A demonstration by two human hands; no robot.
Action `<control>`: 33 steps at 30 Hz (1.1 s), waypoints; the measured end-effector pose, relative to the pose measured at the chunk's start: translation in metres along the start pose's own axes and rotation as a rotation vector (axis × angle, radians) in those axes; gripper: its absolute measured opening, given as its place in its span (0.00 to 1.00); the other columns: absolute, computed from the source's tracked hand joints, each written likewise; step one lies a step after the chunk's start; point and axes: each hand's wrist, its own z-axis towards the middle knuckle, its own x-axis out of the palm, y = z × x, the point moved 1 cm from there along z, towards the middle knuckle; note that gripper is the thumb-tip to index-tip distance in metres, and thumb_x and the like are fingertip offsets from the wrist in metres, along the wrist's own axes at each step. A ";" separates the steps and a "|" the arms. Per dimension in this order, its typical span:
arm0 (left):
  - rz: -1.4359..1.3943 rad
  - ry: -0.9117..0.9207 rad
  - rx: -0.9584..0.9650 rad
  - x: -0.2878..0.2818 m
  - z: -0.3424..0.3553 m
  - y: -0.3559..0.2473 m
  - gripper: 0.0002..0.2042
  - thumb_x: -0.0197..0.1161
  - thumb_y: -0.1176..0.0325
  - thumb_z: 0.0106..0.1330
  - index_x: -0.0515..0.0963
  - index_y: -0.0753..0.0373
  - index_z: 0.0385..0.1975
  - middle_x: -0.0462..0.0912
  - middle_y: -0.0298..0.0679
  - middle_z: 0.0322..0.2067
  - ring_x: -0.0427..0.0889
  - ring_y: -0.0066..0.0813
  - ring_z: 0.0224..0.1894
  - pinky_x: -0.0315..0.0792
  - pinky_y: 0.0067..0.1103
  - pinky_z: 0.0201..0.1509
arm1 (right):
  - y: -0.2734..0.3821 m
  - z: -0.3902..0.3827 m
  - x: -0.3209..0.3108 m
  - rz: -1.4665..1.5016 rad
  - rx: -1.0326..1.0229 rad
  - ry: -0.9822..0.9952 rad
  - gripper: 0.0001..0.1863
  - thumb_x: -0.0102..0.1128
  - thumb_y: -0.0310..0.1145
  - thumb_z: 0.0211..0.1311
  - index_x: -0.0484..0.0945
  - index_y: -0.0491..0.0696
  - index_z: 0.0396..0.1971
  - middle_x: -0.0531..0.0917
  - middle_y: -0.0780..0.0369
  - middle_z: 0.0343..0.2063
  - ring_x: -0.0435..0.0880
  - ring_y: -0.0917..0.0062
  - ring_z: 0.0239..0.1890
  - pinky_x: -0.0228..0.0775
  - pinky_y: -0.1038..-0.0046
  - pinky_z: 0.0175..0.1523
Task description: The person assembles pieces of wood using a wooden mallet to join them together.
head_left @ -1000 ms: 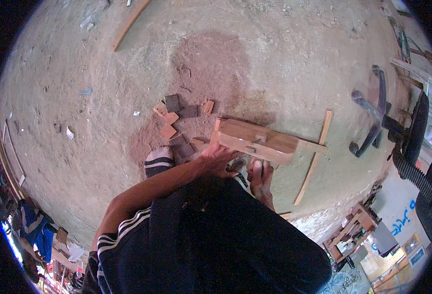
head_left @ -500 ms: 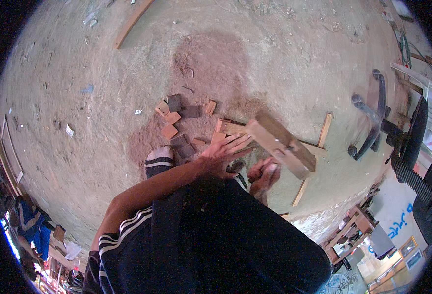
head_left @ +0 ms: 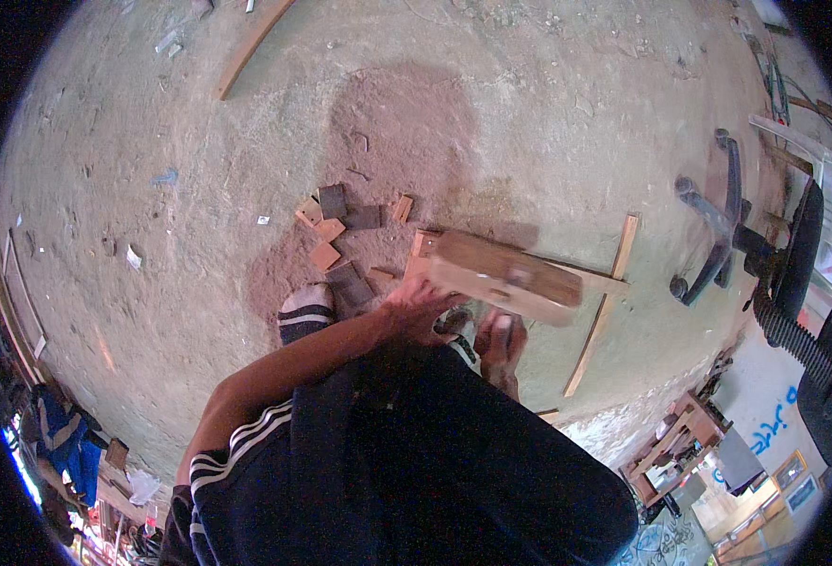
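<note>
Bkgd was a rough, dusty floor [head_left: 199, 189] w/ a reddish sawdust patch [head_left: 402, 113] ahead of the person; a black chair base [head_left: 732, 222] lay at far R, and a blue cloth [head_left: 84, 467] hung nr the lower L rim. The person sat or crouched low, in black clothing [head_left: 387, 453] w/ white stripes, one foot [head_left: 304, 300] in a striped sock showing.

R hand [head_left: 501, 341] was closed, fingers curled, on a wooden mallet [head_left: 505, 276]; most of the handle was hidden behind the big, blurred head, which tilted slightly down to the R. Mallet was approx mid-view, above a reddish wood pc [head_left: 421, 247] and a pale bar [head_left: 606, 282] sticking out R of it. Couldn't tell if the head touched either.

L hand [head_left: 420, 304] was at the lower edge of the reddish pc, fingers partly hidden by the mallet; couldn't tell if they gripped or just pressed.

The pale bar's R end met a long light strip [head_left: 590, 340], which lay crosswise on the floor. L of the hands, nr the foot, was a loose cluster of small blocks [head_left: 324, 255], some reddish, some dark grey, a few touching. Farther off, upper L, lay a curved-looking brown stick [head_left: 255, 47].
</note>
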 end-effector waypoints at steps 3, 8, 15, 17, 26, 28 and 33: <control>0.008 -0.177 0.127 -0.003 0.001 0.000 0.48 0.66 0.35 0.51 0.60 0.54 0.72 0.62 0.47 0.69 0.58 0.49 0.72 0.53 0.44 0.75 | -0.011 -0.001 0.000 0.377 0.034 -0.122 0.24 0.53 0.59 0.71 0.68 0.50 0.34 0.68 0.69 0.15 0.58 0.86 0.10 0.47 0.78 0.13; -0.050 0.386 -0.139 -0.007 0.004 -0.002 0.48 0.66 0.37 0.52 0.60 0.54 0.72 0.63 0.46 0.69 0.59 0.49 0.72 0.54 0.42 0.74 | -0.017 -0.004 0.003 -0.245 -0.210 -0.022 0.24 0.54 0.55 0.72 0.70 0.47 0.42 0.70 0.67 0.17 0.63 0.83 0.11 0.54 0.80 0.15; 0.062 0.111 0.004 -0.002 -0.001 -0.002 0.44 0.64 0.37 0.55 0.65 0.55 0.70 0.66 0.42 0.66 0.65 0.45 0.67 0.56 0.40 0.73 | -0.003 0.003 0.003 -0.417 -0.744 -0.097 0.22 0.48 0.53 0.76 0.68 0.46 0.40 0.72 0.65 0.19 0.64 0.83 0.13 0.57 0.77 0.16; 0.115 0.206 -0.051 0.001 -0.003 0.000 0.43 0.64 0.37 0.55 0.65 0.55 0.69 0.67 0.42 0.66 0.65 0.43 0.67 0.58 0.39 0.72 | -0.004 0.005 0.008 -0.648 -0.774 -0.134 0.23 0.49 0.55 0.75 0.67 0.47 0.39 0.71 0.66 0.16 0.62 0.83 0.10 0.54 0.76 0.13; 0.039 0.271 -0.047 -0.017 0.004 -0.004 0.44 0.65 0.38 0.53 0.65 0.58 0.69 0.68 0.44 0.65 0.64 0.44 0.68 0.57 0.40 0.73 | -0.025 -0.014 0.005 0.319 0.109 -0.143 0.26 0.55 0.60 0.69 0.70 0.48 0.37 0.67 0.69 0.15 0.61 0.86 0.13 0.51 0.79 0.16; 0.035 0.327 -0.075 -0.018 0.003 -0.003 0.45 0.65 0.37 0.52 0.65 0.58 0.68 0.67 0.44 0.65 0.63 0.43 0.69 0.56 0.40 0.73 | -0.028 -0.014 0.001 0.089 0.226 0.014 0.25 0.57 0.58 0.69 0.71 0.48 0.38 0.68 0.70 0.17 0.63 0.87 0.16 0.52 0.81 0.19; 0.119 0.078 0.097 -0.011 0.003 0.001 0.47 0.66 0.36 0.50 0.65 0.57 0.68 0.66 0.44 0.66 0.61 0.42 0.70 0.53 0.38 0.75 | -0.047 -0.016 0.010 0.638 -0.013 -0.405 0.23 0.52 0.48 0.75 0.66 0.43 0.52 0.73 0.65 0.26 0.65 0.84 0.15 0.57 0.80 0.17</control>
